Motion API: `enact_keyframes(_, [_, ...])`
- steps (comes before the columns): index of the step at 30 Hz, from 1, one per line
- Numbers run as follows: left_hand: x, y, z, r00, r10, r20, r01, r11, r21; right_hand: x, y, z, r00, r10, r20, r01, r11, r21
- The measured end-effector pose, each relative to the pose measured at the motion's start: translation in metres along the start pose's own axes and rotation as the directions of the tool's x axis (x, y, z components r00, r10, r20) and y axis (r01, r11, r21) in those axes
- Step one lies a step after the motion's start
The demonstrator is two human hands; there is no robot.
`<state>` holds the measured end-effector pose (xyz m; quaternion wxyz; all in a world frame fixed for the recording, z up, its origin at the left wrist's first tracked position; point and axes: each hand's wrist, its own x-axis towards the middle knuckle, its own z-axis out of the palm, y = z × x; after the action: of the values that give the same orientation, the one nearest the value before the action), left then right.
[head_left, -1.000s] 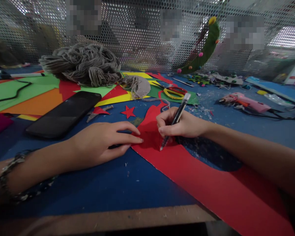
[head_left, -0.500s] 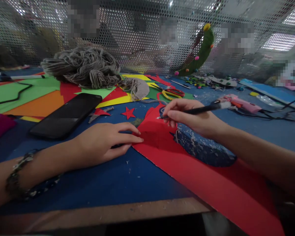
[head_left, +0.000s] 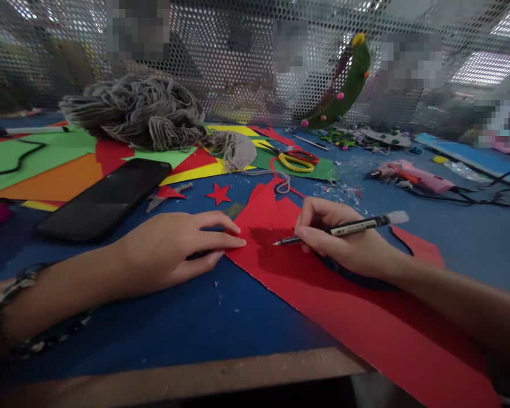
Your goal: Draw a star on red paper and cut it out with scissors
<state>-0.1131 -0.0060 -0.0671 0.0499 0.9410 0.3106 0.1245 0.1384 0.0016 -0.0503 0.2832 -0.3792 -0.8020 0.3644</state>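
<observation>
A long sheet of red paper [head_left: 323,306] lies on the blue table top [head_left: 187,323], running from the middle toward the lower right. My left hand [head_left: 174,249] rests flat with its fingers stretched out, the fingertips pressing on the paper's left edge. My right hand [head_left: 340,238] is closed round a black pen [head_left: 348,228], which lies almost level with its tip pointing left just above the red paper. A small red paper star [head_left: 219,194] lies on the table beyond my left hand.
A black phone [head_left: 106,198] lies at the left on coloured paper sheets [head_left: 59,170]. Behind are a heap of grey yarn [head_left: 140,110], yellow-and-red scissors [head_left: 300,160], a pink glue gun [head_left: 412,175] with cables, and a perforated metal screen [head_left: 238,62]. The wooden table edge [head_left: 195,374] runs nearest me.
My right hand lifted the pen off the paper, turned it level, then came back down nearer the sheet. My left hand stayed put.
</observation>
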Motion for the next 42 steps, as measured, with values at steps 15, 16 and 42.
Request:
enact_keyframes(15, [0.0006,0.0026,-0.0011,1.0,-0.018,-0.003,0.018,1.0,-0.014,-0.0016,0.0012,0.0003,1.0,0.025,-0.017,-0.026,0.994,-0.103])
enact_keyframes(16, [0.0005,0.003,-0.0014,1.0,-0.023,-0.002,0.023,1.0,-0.012,-0.0015,0.0008,0.0005,0.999,0.03,-0.021,-0.032,0.994,-0.108])
enact_keyframes(42, [0.0007,0.005,-0.0025,0.999,-0.048,0.004,0.048,0.999,-0.021,0.0059,0.002,0.0041,0.979,0.149,-0.141,-0.164,0.982,-0.096])
